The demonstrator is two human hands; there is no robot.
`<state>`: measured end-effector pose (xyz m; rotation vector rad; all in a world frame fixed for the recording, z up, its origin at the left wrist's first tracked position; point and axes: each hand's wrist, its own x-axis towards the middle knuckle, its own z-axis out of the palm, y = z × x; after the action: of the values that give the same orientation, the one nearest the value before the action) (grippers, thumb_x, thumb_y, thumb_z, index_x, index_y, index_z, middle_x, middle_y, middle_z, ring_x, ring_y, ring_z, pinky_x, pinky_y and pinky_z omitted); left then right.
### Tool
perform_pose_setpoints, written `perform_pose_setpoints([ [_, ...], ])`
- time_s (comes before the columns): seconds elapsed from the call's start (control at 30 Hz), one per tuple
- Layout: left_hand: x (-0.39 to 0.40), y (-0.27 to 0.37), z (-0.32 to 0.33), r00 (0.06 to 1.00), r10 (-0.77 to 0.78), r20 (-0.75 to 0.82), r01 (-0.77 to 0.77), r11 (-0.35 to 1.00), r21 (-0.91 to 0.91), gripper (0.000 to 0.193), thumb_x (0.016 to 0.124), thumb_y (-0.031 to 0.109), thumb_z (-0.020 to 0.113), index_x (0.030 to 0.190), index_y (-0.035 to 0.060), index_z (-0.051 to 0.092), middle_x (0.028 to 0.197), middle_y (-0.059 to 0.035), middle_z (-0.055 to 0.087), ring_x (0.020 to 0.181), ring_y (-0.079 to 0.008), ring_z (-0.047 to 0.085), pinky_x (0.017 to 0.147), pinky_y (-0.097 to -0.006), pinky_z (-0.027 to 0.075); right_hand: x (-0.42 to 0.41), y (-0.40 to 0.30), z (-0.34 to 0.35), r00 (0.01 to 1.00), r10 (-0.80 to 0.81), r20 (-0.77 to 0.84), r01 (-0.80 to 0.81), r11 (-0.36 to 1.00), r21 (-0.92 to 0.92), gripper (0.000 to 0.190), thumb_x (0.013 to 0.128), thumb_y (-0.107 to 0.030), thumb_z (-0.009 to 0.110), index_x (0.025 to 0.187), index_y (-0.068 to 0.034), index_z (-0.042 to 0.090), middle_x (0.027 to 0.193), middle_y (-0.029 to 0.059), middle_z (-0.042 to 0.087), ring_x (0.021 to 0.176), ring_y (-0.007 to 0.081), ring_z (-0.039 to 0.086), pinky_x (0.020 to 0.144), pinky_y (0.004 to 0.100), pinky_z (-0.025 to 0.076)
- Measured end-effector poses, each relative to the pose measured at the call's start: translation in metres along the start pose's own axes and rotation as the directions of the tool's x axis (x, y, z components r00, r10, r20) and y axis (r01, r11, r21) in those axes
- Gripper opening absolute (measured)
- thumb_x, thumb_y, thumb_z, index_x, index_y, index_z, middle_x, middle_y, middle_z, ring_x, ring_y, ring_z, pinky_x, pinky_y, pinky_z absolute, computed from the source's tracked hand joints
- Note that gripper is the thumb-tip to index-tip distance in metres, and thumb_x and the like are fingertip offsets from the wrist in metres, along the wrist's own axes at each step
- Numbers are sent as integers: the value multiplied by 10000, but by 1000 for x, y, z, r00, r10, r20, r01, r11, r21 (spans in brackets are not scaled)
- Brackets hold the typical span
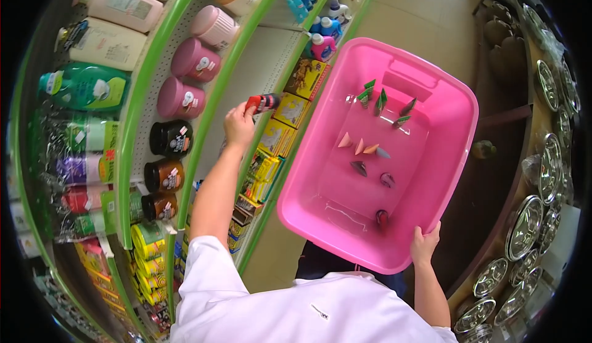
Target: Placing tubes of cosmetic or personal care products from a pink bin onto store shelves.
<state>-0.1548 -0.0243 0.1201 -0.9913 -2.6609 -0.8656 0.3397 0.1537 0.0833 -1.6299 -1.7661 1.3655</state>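
Between its thumb and fingers, my left hand (239, 126) grips a small red and black bottle (262, 103), lying sideways over a green-edged shelf. My right hand (425, 243) grips the near right rim of a large pink plastic tub (455, 167), tilted in front of my body. Inside the tub are several green pointed pieces (380, 102), orange pointed pieces (359, 146), a dark leaf-shaped piece (359, 168) and a dark red object (382, 218); I cannot tell whether they are loose or printed.
Shelves at left hold pink jars (181, 97), dark jars (171, 138), a green bottle (88, 86) and yellow boxes (277, 137). Detergent bottles (323, 47) stand farther along. Round metal lids (524, 228) line the right side. A tiled floor (416, 10) runs between.
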Motion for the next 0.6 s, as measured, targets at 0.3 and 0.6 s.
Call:
perform_pose_setpoints([
  [0.3, 52, -132, 76, 919, -379, 103, 300, 847, 439, 213, 839, 277, 581, 899, 84, 653, 866, -188, 653, 843, -386, 616, 736, -480, 475, 3, 2, 1, 993, 24, -120, -21, 1000, 23, 288, 766, 36, 508, 1055, 31, 506, 858, 89, 606, 758, 158, 579, 702, 287, 468],
  [0.6, 55, -176, 93, 846, -483, 228, 346, 821, 454, 217, 847, 288, 581, 909, 100, 671, 859, -161, 665, 840, -354, 628, 728, -442, 478, 1, 6, -2, 991, 47, -124, -62, 992, -113, 333, 798, -4, 527, 1127, 34, 506, 922, 101, 617, 831, 177, 589, 772, 299, 458],
])
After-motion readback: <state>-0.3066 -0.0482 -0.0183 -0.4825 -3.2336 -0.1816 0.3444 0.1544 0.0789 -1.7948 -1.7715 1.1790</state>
